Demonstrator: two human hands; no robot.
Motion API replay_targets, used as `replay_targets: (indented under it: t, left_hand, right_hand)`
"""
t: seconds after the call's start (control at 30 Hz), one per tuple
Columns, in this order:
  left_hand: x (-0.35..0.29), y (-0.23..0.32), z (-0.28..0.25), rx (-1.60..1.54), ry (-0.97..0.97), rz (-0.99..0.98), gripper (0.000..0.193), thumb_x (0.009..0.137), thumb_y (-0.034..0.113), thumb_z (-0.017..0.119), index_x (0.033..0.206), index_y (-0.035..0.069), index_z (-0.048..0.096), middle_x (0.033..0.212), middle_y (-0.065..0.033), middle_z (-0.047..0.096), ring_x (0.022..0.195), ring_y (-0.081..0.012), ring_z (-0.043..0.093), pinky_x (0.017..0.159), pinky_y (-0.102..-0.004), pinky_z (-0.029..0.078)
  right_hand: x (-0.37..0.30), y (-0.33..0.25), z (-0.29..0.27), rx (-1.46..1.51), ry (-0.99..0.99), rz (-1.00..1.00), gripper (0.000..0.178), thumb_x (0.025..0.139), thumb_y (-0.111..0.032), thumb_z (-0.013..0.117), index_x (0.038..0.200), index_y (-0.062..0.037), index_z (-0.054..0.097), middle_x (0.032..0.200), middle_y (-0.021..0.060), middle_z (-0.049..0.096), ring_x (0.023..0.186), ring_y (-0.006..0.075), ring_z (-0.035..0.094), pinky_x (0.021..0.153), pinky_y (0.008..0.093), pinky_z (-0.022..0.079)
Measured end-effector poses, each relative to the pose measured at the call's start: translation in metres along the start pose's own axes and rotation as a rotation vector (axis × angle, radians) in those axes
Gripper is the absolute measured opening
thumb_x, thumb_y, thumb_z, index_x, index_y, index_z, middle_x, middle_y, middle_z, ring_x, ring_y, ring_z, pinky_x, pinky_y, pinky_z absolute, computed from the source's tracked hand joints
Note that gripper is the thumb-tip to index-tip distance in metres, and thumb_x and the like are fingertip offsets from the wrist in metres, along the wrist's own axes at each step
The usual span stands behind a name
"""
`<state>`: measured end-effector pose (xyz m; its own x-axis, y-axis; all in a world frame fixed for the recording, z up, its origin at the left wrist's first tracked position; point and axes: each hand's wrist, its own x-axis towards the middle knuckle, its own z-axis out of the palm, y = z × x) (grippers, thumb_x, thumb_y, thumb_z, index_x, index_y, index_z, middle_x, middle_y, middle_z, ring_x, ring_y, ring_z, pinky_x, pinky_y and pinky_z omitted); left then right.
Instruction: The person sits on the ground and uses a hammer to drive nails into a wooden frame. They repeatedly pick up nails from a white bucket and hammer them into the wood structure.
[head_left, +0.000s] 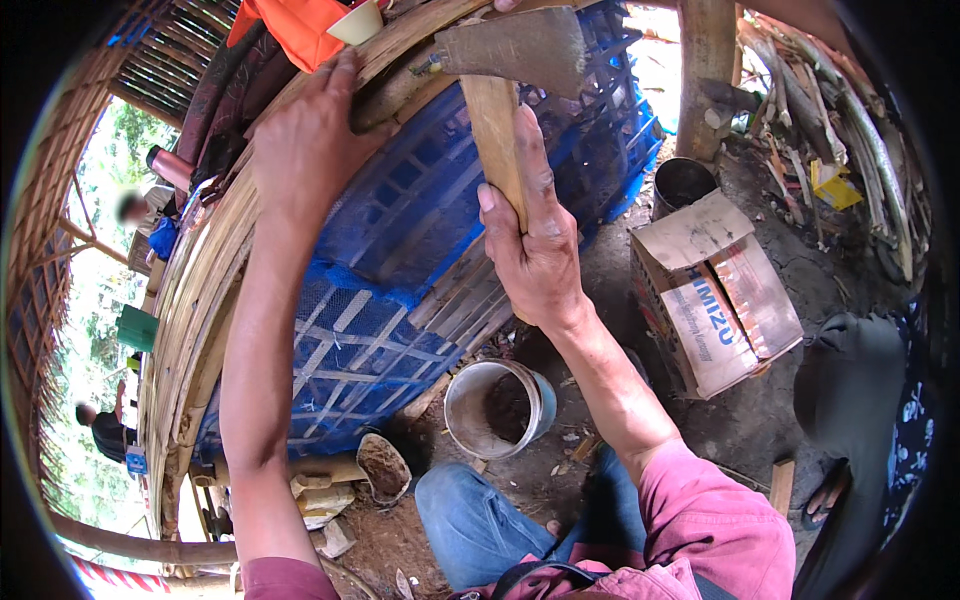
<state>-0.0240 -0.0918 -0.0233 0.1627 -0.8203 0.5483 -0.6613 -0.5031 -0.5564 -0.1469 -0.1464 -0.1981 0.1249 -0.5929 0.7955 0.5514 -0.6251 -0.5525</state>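
A hatchet with a broad, worn metal head and a pale wooden handle is raised in front of me. My right hand is closed round the lower handle, its forefinger lying along the wood. The blade points right, near the top of the view. To the left, my left hand grips a bamboo pole on the upper rim of a wall, thumb below and fingers over it. Blue mesh and woven bamboo strips cover the wall under both hands. The hatchet appears to overlap the pole's end; contact cannot be made out.
An orange bag and a cream cup lie beyond my left fingers. Below stand a white bucket, a cut container and a cardboard box. Firewood is stacked far right. A person is at the right.
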Motion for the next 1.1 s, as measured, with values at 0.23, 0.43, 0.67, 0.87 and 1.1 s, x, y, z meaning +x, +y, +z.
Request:
replay_targets:
  t: [0.23,0.43,0.67,0.87,1.1]
  left_hand:
    - [0.001,0.009,0.026,0.012,0.296,0.044,0.064,0.067,0.038,0.080,0.119,0.010,0.055,0.103,-0.0075,0.068,0.089,-0.0255,0.068,0.073,-0.0354,0.055]
    - [0.001,0.009,0.026,0.027,0.237,0.060,0.066,0.063,0.032,0.082,0.119,0.010,0.055,0.103,-0.0051,0.067,0.090,-0.0237,0.068,0.071,-0.0350,0.055]
    - [0.003,0.008,0.027,0.010,0.344,0.124,0.061,0.068,0.032,0.079,0.121,0.012,0.055,0.104,-0.0058,0.068,0.088,-0.0240,0.068,0.069,-0.0346,0.055]
    - [0.001,0.008,0.027,0.021,0.309,0.079,0.057,0.069,0.034,0.079,0.117,0.013,0.059,0.102,-0.0049,0.069,0.087,-0.0239,0.068,0.068,-0.0347,0.055]
    - [0.001,0.013,0.026,0.020,0.325,0.068,0.050,0.067,0.031,0.080,0.109,0.013,0.059,0.097,-0.0059,0.069,0.083,-0.0243,0.068,0.066,-0.0356,0.055]
  right_hand:
    - [-0.020,-0.007,-0.014,-0.173,-0.011,0.096,0.071,0.094,0.002,0.050,0.153,-0.0184,0.016,0.143,0.0129,0.046,0.067,0.0121,0.058,0.060,0.0283,0.053]
    - [-0.004,0.001,-0.005,0.063,-0.120,0.441,0.068,0.097,-0.006,0.047,0.153,-0.0211,0.013,0.094,0.0064,0.052,0.056,0.0088,0.049,0.048,0.0254,0.046]
    - [-0.001,-0.003,0.013,0.569,-0.073,0.703,0.069,0.098,-0.009,0.045,0.154,-0.0248,0.007,0.065,0.0009,0.047,0.049,0.0082,0.046,0.042,0.0270,0.044]
    - [-0.002,0.001,0.020,0.538,-0.095,0.722,0.070,0.099,-0.010,0.046,0.154,-0.0242,0.005,0.066,0.0010,0.047,0.047,0.0085,0.045,0.041,0.0255,0.043]
    - [0.011,-0.002,0.021,0.594,-0.071,0.718,0.070,0.099,-0.010,0.046,0.154,-0.0241,0.004,0.066,0.0009,0.046,0.047,0.0082,0.045,0.040,0.0258,0.044]
